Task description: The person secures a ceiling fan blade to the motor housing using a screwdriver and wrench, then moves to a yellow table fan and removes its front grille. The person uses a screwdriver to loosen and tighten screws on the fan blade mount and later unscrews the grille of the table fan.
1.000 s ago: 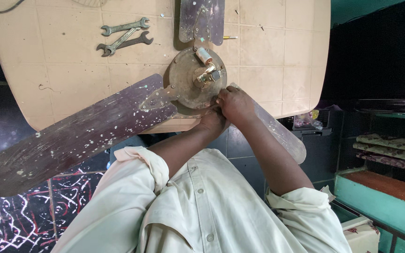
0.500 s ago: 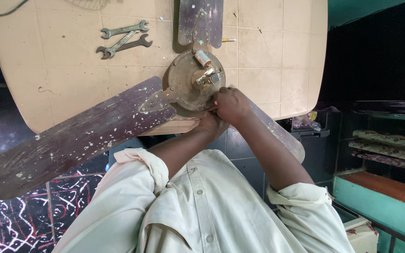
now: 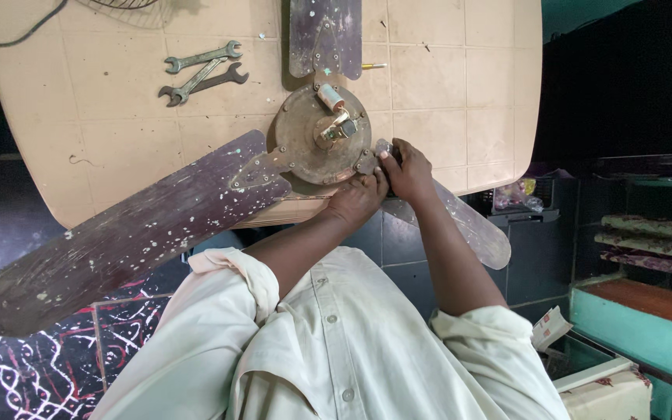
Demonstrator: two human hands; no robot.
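- Centre frame: ceiling fan motor hub [image 3: 322, 134] lies on the tiled table [image 3: 103, 101], shaft up.
- Your left hand [image 3: 358, 201] presses the hub's lower edge, fingers curled; can't tell what it grips.
- Your right hand [image 3: 407, 171] pinches the blade bracket [image 3: 367, 162] at the hub's right.
- Long blade [image 3: 118, 241] runs to lower left.
- Three spanners [image 3: 200, 71] lie upper left.
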